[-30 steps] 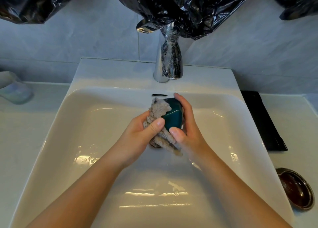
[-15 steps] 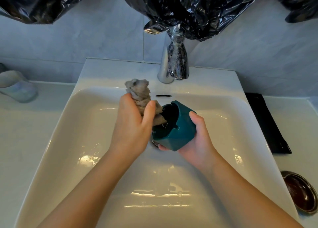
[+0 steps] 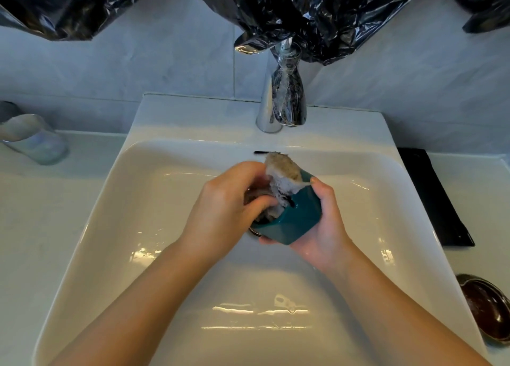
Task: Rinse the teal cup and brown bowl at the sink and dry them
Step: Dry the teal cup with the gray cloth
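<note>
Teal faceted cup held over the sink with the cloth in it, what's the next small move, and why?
Probably twist the crumpled grey cloth round inside the teal faceted cup: the left hand grips it in the cup's mouth, the right hand holds the tilted cup, and the glossy brown bowl sits untouched on the counter.

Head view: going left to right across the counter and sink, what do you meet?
Clear glass → left hand, gripping the cloth → teal cup → right hand, holding it → black tray → brown bowl.
</note>
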Demonstrator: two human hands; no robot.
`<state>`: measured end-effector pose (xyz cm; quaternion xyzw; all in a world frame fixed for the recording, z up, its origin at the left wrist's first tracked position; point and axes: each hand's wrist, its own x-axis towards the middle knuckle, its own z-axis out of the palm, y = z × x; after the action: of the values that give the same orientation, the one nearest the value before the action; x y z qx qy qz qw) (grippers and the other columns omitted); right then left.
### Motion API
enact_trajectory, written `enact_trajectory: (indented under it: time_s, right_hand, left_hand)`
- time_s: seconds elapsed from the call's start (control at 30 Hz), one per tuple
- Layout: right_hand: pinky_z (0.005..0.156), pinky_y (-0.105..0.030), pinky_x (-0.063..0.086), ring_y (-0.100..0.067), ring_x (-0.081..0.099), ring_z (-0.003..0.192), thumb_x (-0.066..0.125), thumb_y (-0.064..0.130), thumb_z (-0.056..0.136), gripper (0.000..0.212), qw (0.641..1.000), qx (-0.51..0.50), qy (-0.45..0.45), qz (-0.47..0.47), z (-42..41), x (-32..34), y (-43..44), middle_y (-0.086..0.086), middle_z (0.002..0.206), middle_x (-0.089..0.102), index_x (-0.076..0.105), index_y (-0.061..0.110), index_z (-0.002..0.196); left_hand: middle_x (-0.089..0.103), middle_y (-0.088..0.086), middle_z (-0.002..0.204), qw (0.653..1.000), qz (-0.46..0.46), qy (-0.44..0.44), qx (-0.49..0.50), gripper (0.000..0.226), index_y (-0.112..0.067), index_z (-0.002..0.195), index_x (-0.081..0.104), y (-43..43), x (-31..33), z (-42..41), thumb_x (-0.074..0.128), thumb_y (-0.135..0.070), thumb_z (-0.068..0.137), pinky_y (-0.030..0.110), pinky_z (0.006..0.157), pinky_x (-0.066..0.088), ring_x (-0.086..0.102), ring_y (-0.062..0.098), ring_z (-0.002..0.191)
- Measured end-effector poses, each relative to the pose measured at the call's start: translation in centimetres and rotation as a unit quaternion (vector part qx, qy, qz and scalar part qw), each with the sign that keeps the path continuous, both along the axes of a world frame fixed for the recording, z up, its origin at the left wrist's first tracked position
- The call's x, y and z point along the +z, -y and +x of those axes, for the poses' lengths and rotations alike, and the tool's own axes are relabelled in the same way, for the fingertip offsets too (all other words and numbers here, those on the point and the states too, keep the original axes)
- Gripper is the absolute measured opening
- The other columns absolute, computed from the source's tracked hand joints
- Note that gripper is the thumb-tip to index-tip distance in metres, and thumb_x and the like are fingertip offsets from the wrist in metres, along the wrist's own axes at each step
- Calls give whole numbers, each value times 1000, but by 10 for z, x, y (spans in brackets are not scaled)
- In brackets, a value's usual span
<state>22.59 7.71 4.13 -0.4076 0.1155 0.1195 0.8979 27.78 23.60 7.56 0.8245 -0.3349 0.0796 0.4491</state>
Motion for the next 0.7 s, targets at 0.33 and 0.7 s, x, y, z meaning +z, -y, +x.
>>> enact_trajectory:
  time_s: [0.33, 0.7]
  right_hand:
    - [72, -49, 53, -30, 67, 97, 43, 57, 82, 54, 999, -10, -12, 28, -1, 7, 0, -15, 114, 69, 71, 20, 110]
    - [60, -42, 56, -28, 70, 86, 40, 55, 85, 51, 999, 2, -35, -21, -4, 8, -3, -12, 102, 72, 71, 21, 106]
  left_hand:
    - [57, 9, 127, 975, 118, 174, -75, 27, -11, 115, 65, -6, 3, 12, 49, -17, 94, 31, 81, 53, 56, 19, 105]
    - [63, 10, 104, 910, 281, 282, -113, 28, -10, 105, 68, -2, 7, 25, 73, -16, 78, 32, 69, 39, 54, 26, 88]
